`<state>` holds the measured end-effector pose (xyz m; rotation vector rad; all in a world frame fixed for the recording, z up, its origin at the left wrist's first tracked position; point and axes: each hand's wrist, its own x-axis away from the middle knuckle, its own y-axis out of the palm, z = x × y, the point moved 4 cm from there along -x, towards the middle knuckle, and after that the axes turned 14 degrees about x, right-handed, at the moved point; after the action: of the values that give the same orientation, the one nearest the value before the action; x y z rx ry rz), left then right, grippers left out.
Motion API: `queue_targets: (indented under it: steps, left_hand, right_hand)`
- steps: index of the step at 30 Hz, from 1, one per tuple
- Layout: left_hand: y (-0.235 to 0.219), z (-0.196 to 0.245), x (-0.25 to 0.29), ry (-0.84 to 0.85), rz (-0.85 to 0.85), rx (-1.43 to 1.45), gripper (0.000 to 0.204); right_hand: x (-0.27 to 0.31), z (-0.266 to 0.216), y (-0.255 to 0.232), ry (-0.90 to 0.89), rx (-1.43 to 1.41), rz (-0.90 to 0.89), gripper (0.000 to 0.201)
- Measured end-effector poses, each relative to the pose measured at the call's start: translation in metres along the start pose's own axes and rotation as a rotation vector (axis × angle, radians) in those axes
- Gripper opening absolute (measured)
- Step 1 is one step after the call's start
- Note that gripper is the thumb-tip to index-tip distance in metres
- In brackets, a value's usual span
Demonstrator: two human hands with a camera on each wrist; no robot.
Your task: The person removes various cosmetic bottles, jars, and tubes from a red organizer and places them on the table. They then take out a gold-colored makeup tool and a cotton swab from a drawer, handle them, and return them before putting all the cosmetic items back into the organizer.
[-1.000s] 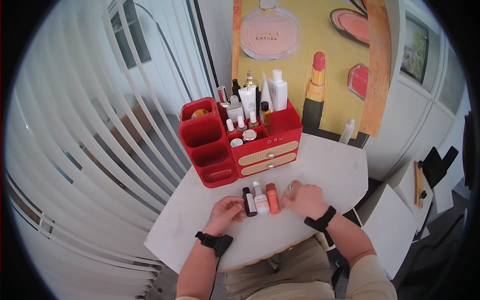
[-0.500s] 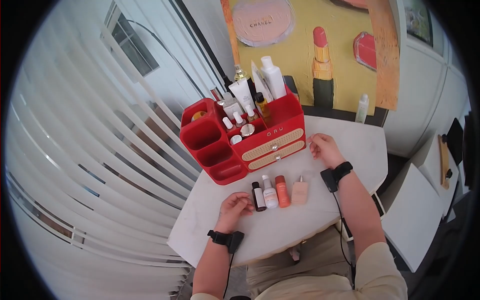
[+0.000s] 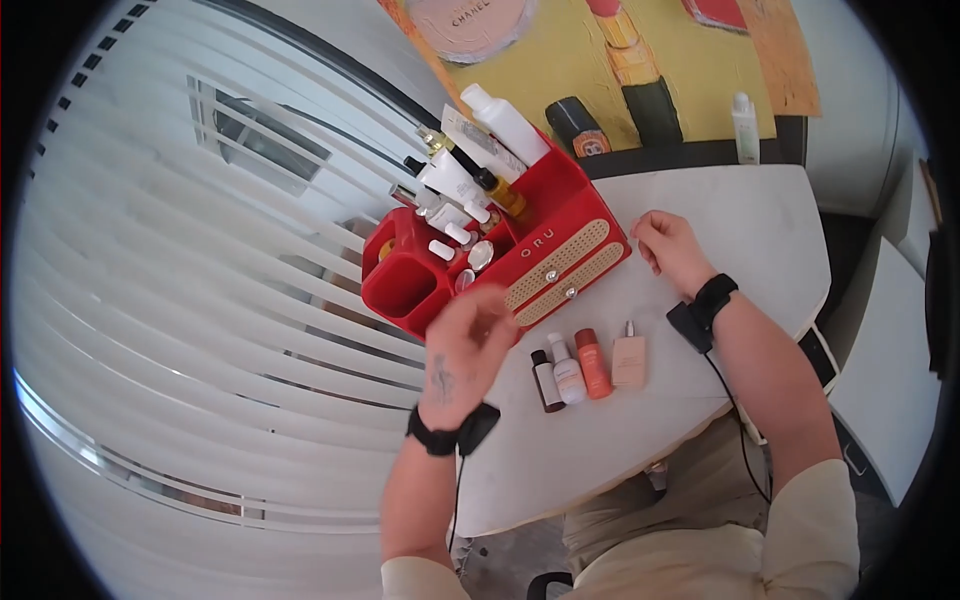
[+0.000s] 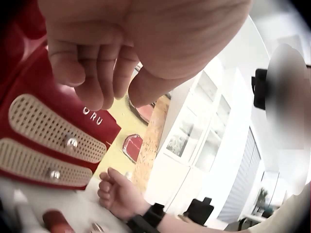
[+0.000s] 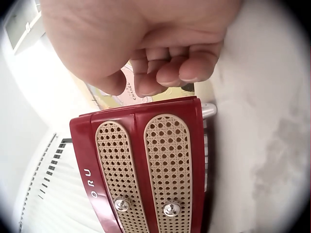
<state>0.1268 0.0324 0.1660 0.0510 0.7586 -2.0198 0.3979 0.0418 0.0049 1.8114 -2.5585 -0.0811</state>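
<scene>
A red organizer (image 3: 525, 252) with two woven-front drawers and round knobs stands on the white table. Its upper compartments hold a white bottle (image 3: 507, 122), tubes and several small jars and vials. My left hand (image 3: 465, 350) is raised before its left front with fingers loosely bent, nothing in them, hiding part of that side. Beside the right end of the organizer is my right hand (image 3: 675, 252), fingers relaxed and bare. Between the hands, a dark bottle with a white label (image 3: 547, 380), a white bottle (image 3: 567, 376), an orange bottle (image 3: 593, 366) and a peach bottle (image 3: 629, 360) form a row.
A makeup painting (image 3: 550, 70) leans behind the table. At the back right stands a small pale bottle (image 3: 745, 130). White vertical blinds (image 3: 250, 420) run along the left. The table's front edge (image 3: 640, 455) is close to the person's lap.
My right hand has left the peach bottle and moved back to the organizer's right end. My left hand has lifted from beside the dark bottle toward the organizer. The head view has tilted.
</scene>
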Motion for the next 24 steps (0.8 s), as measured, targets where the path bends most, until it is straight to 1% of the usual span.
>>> queue_targets:
  steps: [1,2,3,5,6,8,11,13,15,20,22,24]
  left_hand:
    - [-0.001,0.009,-0.018,0.053,0.009,-0.106,0.026]
    - [-0.002,0.018,-0.036,0.159,-0.005,-0.268,0.028]
    - [-0.003,0.018,-0.053,0.136,0.031,-0.262,0.032]
    - [0.000,0.030,-0.077,0.128,0.048,-0.348,0.039]
    - [0.001,0.030,-0.086,0.132,0.046,-0.349,0.039]
    - [0.001,0.030,-0.100,0.199,0.028,-0.478,0.044]
    - [0.003,0.027,-0.116,0.182,-0.018,-0.534,0.045]
    - [0.001,0.020,-0.126,0.185,-0.029,-0.542,0.043]
    - [0.002,0.018,-0.134,0.306,-0.094,-0.665,0.037]
    - [0.005,0.019,-0.146,0.297,-0.098,-0.740,0.036]
    - [0.004,0.016,-0.150,0.338,-0.113,-0.813,0.031]
    - [0.002,0.012,-0.153,0.324,-0.118,-0.820,0.028]
  right_hand:
    - [0.000,0.000,0.001,-0.004,0.012,-0.003,0.017]
    - [-0.001,0.001,0.001,0.002,-0.003,-0.003,0.017]
    - [-0.002,0.003,0.000,0.003,-0.003,-0.003,0.018]
    - [-0.002,0.005,0.002,0.002,-0.008,-0.002,0.020]
    - [-0.002,0.005,0.001,0.007,0.006,-0.002,0.020]
    - [-0.002,0.004,0.001,0.014,0.021,0.002,0.020]
    - [-0.001,0.002,0.002,0.013,0.048,-0.002,0.017]
    - [-0.003,0.004,0.003,0.009,0.068,-0.018,0.017]
    - [-0.003,0.003,0.004,0.021,0.083,-0.017,0.017]
    - [-0.003,0.004,0.004,0.018,0.112,-0.010,0.019]
    - [-0.003,0.003,0.004,0.001,0.123,-0.016,0.019]
    - [-0.007,0.008,0.004,-0.016,0.126,-0.020,0.021]
